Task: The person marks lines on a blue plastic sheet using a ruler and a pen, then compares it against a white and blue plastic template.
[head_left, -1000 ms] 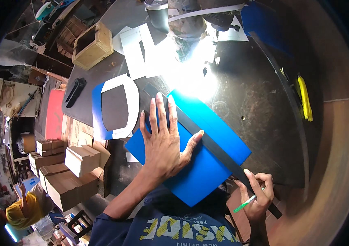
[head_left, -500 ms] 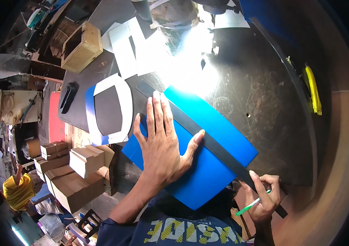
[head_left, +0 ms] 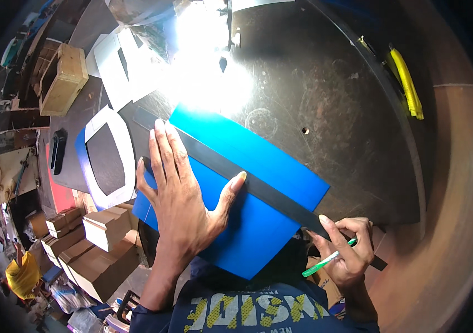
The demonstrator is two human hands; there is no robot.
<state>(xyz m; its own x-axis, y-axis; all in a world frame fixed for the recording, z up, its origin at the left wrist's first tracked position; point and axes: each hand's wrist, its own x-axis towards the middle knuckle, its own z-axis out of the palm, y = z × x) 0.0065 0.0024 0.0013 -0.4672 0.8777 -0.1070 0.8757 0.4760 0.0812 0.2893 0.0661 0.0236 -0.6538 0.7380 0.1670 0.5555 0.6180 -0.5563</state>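
A blue sheet (head_left: 247, 233) lies at a slant, with a long dark ruler (head_left: 272, 202) across it. My left hand (head_left: 181, 200) is spread flat, fingers and thumb stretched out, pressing the ruler and the sheet. Near the ruler's lower right end, my right hand (head_left: 350, 250) pinches the ruler between thumb and fingers. A green-and-white pen (head_left: 320, 266) is also held in that hand, its green end pointing left. Left of the sheet rests a white and blue frame-shaped cutout (head_left: 122, 125).
White cut sheets (head_left: 115, 72) lie at the far left under a glaring lamp (head_left: 209, 72). A wooden box (head_left: 73, 77) and a black stapler-like object (head_left: 58, 151) are at left. Yellow cutter (head_left: 407, 83) sits beyond the table's right edge. Cardboard boxes (head_left: 103, 266) and a person in yellow (head_left: 23, 275) are lower left.
The whole view has shifted, so the table, sheet and hands appear farther left and the yellow cutter higher. Both hands keep about the same places on the ruler.
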